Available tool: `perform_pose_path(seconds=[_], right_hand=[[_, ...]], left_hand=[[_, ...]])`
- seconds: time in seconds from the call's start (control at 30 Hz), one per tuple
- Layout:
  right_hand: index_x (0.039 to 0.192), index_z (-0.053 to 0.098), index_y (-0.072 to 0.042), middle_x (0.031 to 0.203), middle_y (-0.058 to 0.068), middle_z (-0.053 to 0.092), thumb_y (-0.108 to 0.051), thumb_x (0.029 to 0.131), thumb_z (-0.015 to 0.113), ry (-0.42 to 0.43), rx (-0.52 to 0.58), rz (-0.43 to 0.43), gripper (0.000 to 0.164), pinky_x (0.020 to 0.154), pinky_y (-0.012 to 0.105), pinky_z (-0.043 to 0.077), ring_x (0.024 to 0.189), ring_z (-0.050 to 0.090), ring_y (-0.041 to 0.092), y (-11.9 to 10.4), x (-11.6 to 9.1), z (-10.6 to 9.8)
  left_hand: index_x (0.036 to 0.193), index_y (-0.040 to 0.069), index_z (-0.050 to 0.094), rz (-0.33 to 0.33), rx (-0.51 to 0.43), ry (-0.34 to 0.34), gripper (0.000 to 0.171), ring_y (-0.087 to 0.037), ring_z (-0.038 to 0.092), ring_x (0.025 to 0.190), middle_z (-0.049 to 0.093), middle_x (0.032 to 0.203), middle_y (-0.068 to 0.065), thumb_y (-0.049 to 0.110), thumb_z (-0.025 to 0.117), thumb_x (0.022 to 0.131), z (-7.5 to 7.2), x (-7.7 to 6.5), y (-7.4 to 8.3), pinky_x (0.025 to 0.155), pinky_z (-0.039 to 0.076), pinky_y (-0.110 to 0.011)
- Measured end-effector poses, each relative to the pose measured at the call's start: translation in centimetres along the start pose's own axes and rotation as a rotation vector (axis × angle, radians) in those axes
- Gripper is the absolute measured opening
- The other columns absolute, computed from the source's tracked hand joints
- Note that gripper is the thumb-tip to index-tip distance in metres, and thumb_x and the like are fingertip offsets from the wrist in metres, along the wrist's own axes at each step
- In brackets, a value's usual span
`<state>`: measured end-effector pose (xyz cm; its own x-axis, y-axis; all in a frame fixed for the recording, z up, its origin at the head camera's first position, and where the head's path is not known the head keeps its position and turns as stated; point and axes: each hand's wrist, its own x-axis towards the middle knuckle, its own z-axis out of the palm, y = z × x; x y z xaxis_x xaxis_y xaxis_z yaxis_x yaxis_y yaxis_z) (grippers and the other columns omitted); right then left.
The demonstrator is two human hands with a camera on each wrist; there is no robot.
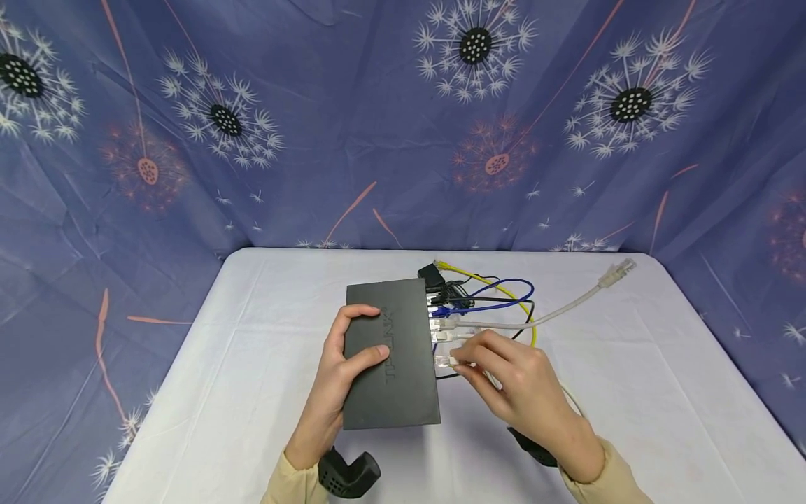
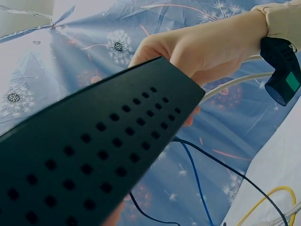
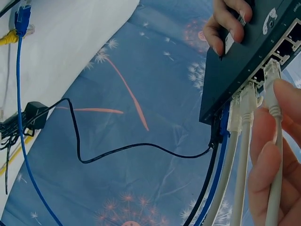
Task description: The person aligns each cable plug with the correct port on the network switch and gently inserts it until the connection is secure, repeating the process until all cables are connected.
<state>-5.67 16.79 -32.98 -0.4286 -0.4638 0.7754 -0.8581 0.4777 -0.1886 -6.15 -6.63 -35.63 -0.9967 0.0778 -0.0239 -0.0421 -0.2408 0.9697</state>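
My left hand (image 1: 334, 381) holds a dark TP-LINK network switch (image 1: 393, 399) off the table, thumb and a finger lying on its top. The switch's port side faces right. Thumb and fingers of my right hand (image 1: 516, 378) pinch the clear plug (image 3: 271, 82) of a grey Ethernet cable at the port row. In the right wrist view, the plug is at a port opening; how deep it sits is unclear. Beside it, two grey cables (image 3: 245, 110), a blue cable (image 3: 224, 117) and a black cable (image 3: 215, 132) are plugged in. Open ports (image 3: 284, 49) show on its other side.
A black power adapter (image 1: 431, 276) with bundled cord lies behind the switch. Yellow cable (image 1: 485, 278) and blue cable (image 1: 519, 281) loops lie nearby. A loose grey cable end (image 1: 617, 273) points to the back right. The white table (image 1: 220, 392) meets a patterned blue curtain (image 1: 352, 140).
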Motion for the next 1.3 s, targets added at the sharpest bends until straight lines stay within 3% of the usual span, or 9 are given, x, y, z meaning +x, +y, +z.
perform_pose_path(seconds=[0.2,0.67,0.9,1.13,1.3], right_hand=[[0.089,0.070,-0.009,0.085,-0.003,0.063,-0.024,0.099,0.054,-0.042,0.042,0.007,0.023,0.058,0.018,0.046,0.066,0.059,0.006,-0.2,-0.1,0.1],[0.086,0.067,-0.005,0.082,0.001,0.061,-0.022,0.099,0.053,-0.031,0.112,0.065,0.026,0.061,0.019,0.047,0.066,0.058,0.012,-0.5,-0.4,0.8],[0.084,0.066,-0.004,0.082,0.002,0.062,-0.021,0.099,0.052,-0.036,0.140,0.092,0.027,0.063,0.021,0.048,0.068,0.060,0.014,-0.3,-0.5,1.2],[0.086,0.067,-0.007,0.084,0.000,0.063,-0.022,0.098,0.056,-0.026,0.194,0.118,0.022,0.057,0.014,0.043,0.066,0.055,0.007,-0.2,-1.1,1.3],[0.091,0.067,-0.008,0.088,-0.001,0.062,-0.022,0.098,0.057,-0.046,0.217,0.130,0.019,0.061,0.014,0.045,0.068,0.056,0.004,-0.2,-1.6,1.4]], left_hand=[[0.122,0.020,0.055,-0.011,0.000,-0.017,0.049,-0.034,0.043,0.101,0.042,0.120,-0.013,0.004,0.069,0.078,0.0,-0.1,0.0,0.078,0.041,-0.042],[0.123,0.023,0.055,-0.025,0.019,-0.032,0.049,-0.034,0.047,0.095,0.043,0.118,-0.014,0.006,0.068,0.079,0.3,0.1,0.0,0.074,0.043,-0.041],[0.123,0.025,0.054,-0.014,0.059,-0.029,0.048,-0.032,0.042,0.104,0.042,0.124,-0.011,0.008,0.069,0.080,0.6,0.3,-0.3,0.081,0.038,-0.043],[0.122,0.023,0.055,-0.018,0.060,-0.041,0.048,-0.031,0.041,0.107,0.042,0.126,-0.011,0.008,0.070,0.079,0.5,0.3,-0.6,0.082,0.037,-0.043],[0.121,0.022,0.055,-0.024,0.071,-0.042,0.048,-0.030,0.040,0.109,0.042,0.128,-0.009,0.007,0.070,0.078,0.0,0.4,-1.0,0.085,0.034,-0.043]])
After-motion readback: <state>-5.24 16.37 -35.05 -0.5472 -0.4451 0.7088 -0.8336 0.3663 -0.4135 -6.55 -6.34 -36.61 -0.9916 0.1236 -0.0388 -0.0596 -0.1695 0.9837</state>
